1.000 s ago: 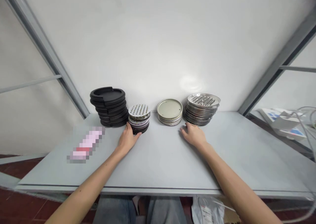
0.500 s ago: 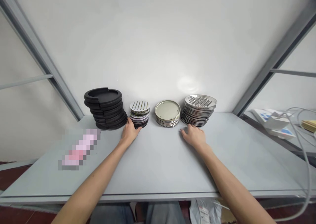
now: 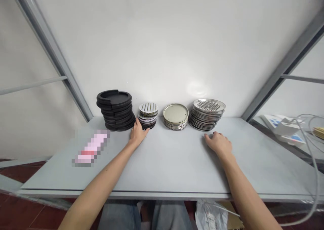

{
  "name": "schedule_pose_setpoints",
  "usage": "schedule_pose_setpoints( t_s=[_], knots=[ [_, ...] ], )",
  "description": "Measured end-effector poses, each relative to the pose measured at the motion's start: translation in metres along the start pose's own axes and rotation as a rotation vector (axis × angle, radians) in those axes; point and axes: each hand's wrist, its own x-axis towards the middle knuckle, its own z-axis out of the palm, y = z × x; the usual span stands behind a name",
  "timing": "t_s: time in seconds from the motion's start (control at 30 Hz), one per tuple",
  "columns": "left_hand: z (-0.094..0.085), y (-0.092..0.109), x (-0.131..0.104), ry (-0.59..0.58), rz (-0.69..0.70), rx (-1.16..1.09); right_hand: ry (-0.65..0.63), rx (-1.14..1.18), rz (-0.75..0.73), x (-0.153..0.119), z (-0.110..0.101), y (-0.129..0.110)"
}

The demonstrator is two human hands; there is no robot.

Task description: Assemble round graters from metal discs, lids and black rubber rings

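Note:
My left hand [image 3: 138, 134] rests at the front left of a short stack of small round discs [image 3: 148, 118], white and dotted on top. Its thumb and forefinger are apart at the stack's base; the other fingers are mostly hidden. Close to its left stands a tall stack of black rings with a notched rim [image 3: 116, 111]. My right hand [image 3: 219, 144] is low over the table with fingers apart and nothing in it. Behind it is a stack of shiny metal discs [image 3: 206, 117] with a patterned top. A stack of beige round plates [image 3: 175, 117] sits between the hands.
The grey table [image 3: 174, 169] backs onto a white wall. A blurred pinkish item [image 3: 93, 147] lies at left. White-and-blue boxes [image 3: 286, 128] and a pale cable [image 3: 315, 176] are at right. Below the table edge is a plastic bag [image 3: 210, 216].
My right hand has moved right and back towards me, away from the metal discs' base. My left hand stays by the small discs. The whole view has shifted slightly.

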Motion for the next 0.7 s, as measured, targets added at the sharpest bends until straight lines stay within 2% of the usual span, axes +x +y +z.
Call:
schedule_pose_setpoints(
  t_s=[0.13, 0.2, 0.27, 0.4, 0.47, 0.53, 0.6, 0.7],
  knots=[
    [0.002, -0.015, -0.003, 0.004, 0.06, -0.058, 0.122, 0.039, -0.051, -0.007, -0.004, -0.012],
    [0.002, -0.02, -0.007, 0.003, 0.074, -0.075, 0.161, 0.135, -0.14, -0.015, -0.005, -0.022],
    [0.001, -0.022, -0.012, 0.001, 0.09, -0.079, 0.14, 0.252, -0.335, -0.026, -0.004, -0.036],
    [-0.005, -0.013, -0.023, 0.043, 0.158, -0.045, -0.051, 0.315, -0.915, -0.041, -0.002, -0.072],
    [-0.009, -0.005, -0.028, 0.087, 0.154, -0.017, -0.109, 0.277, -1.073, -0.039, -0.002, -0.092],
    [-0.012, 0.001, -0.031, 0.13, 0.13, -0.021, -0.139, 0.248, -1.096, -0.033, 0.0, -0.11],
    [-0.014, 0.004, -0.032, 0.149, 0.141, -0.069, -0.131, 0.259, -1.058, -0.027, 0.004, -0.127],
    [-0.015, 0.004, -0.033, 0.079, 0.262, -0.167, -0.073, 0.337, -1.006, -0.026, 0.018, -0.144]
  ],
)
